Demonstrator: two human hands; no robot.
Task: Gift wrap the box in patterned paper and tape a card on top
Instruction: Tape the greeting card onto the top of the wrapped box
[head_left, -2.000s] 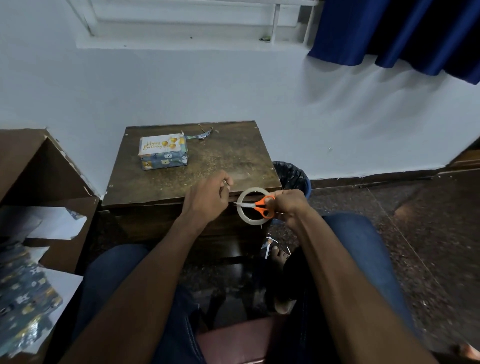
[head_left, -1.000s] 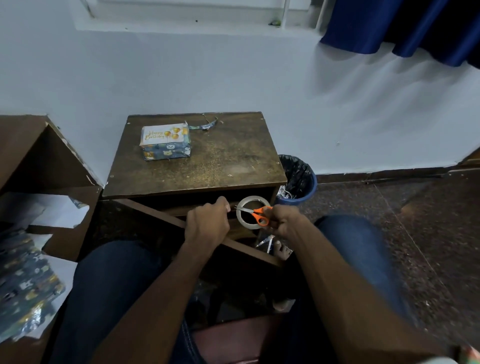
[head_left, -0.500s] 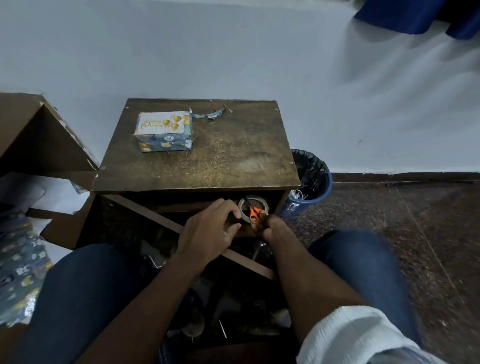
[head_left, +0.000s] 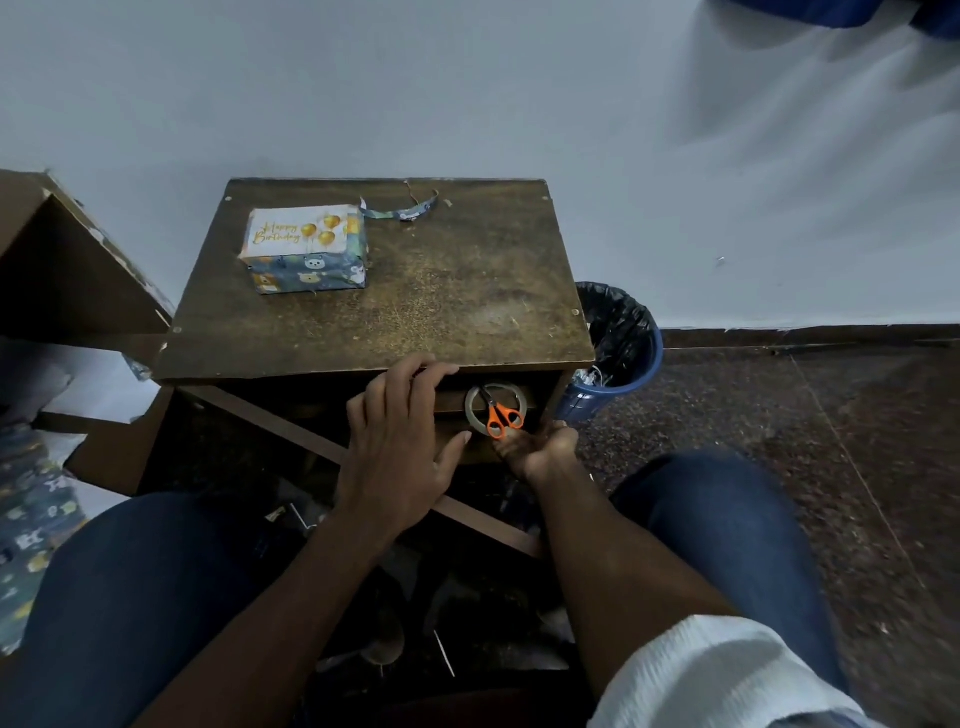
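Observation:
The box wrapped in blue patterned paper stands at the far left of the small wooden table. A white "Happy Birthday" card lies on its top. On the shelf under the table top, a tape roll lies flat with orange-handled scissors across it. My left hand has its fingers spread, with the fingertips on the table's front edge. My right hand is just below the scissors, fingertips at the orange handles; whether it still grips them is unclear.
A thin strip of patterned paper lies at the table's back edge. A blue bin with a black liner stands right of the table. Leftover patterned paper and brown boards lie at the left. My knees are close below.
Both hands dropped from above the table's front edge to the shelf underneath. The tape roll and scissors went from held in the air to lying on the shelf. My left hand spread its fingers.

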